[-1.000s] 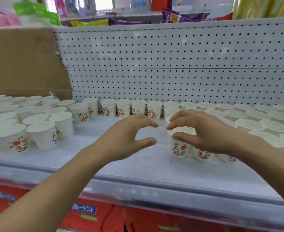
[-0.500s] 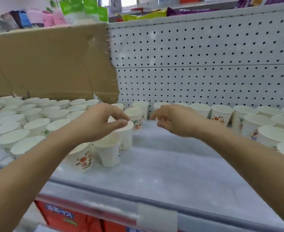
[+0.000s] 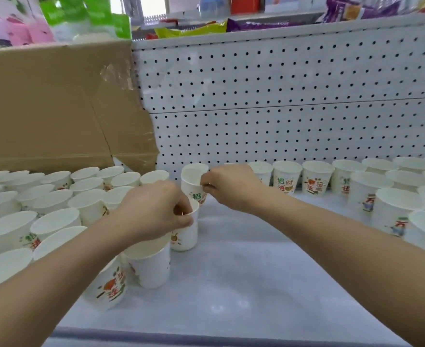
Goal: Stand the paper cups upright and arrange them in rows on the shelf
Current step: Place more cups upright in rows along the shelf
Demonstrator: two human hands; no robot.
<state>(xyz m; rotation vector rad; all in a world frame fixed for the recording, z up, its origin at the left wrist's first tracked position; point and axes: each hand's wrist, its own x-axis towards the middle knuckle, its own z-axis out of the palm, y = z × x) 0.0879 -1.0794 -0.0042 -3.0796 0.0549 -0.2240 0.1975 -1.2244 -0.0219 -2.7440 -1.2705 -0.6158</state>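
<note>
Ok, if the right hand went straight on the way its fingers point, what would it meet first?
The right hand points left and pinches the rim of a back-row cup; that cup comes first. Beyond it, probably the next upright cup, though depth is unclear.

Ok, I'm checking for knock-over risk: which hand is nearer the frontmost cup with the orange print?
Left. The left hand pinches a middle cup behind and right of the frontmost cup; the right hand pinches a back-row cup, farther off.
</note>
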